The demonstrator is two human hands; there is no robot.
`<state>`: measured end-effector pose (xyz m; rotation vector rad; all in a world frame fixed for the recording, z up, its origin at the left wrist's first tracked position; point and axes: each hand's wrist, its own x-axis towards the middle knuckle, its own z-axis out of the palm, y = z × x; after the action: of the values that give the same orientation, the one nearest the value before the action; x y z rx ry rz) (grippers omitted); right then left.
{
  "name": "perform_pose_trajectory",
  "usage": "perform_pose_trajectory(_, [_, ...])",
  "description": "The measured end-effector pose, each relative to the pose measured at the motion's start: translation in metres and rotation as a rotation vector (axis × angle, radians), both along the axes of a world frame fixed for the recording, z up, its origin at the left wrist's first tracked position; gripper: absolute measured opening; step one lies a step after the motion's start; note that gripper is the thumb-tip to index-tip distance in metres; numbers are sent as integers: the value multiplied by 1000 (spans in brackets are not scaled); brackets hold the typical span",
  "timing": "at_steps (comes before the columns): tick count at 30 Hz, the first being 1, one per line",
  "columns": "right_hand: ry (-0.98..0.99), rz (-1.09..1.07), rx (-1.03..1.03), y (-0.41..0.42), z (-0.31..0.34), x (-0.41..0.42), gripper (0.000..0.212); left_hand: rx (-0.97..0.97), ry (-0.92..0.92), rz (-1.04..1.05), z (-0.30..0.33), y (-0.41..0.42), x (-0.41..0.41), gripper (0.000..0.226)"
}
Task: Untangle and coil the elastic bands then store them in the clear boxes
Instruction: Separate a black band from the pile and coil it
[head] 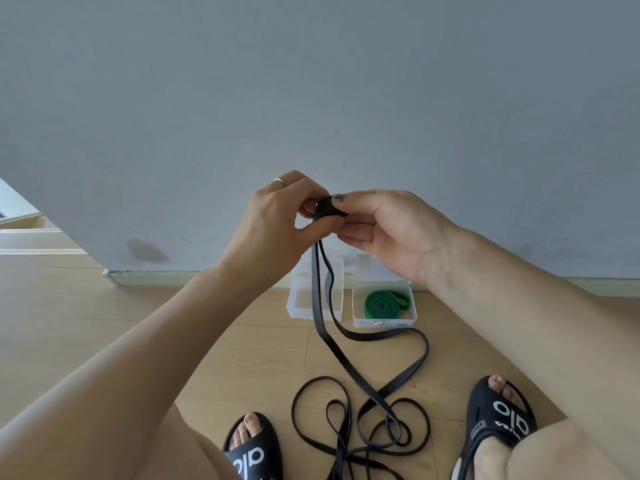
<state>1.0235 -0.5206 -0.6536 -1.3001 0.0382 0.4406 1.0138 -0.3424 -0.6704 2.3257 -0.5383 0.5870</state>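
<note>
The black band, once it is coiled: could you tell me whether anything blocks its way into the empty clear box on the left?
Nothing solid does. The left clear box lies open and looks empty. Only the black band itself hangs across it, trailing from the small coil that the left hand and right hand pinch above. The green band fills the right clear box.

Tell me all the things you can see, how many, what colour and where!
black band: one, black, start coiled between both hands, the rest hanging down and looping on the floor
green band: one, green, coiled inside the right box
right box: one, clear, open, on the floor by the wall
left box: one, clear, on the floor beside it
slippers: two, black, on the feet
left hand: one, pinches the coil
right hand: one, pinches the coil
</note>
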Motion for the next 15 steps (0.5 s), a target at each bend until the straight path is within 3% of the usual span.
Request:
perform_pose_trajectory(7, [-25,33,-54,2,0,-4,12,26,11,-7,5,6,-4,11])
perform_pose_trajectory(11, [-73,-3,-237,5,-3,-6,15,149,8,-46,-1,7,-3,11])
perform_pose_trajectory(15, [-234,-65,-534,9,1,-11,23,362,-112,-52,2,3,2,29])
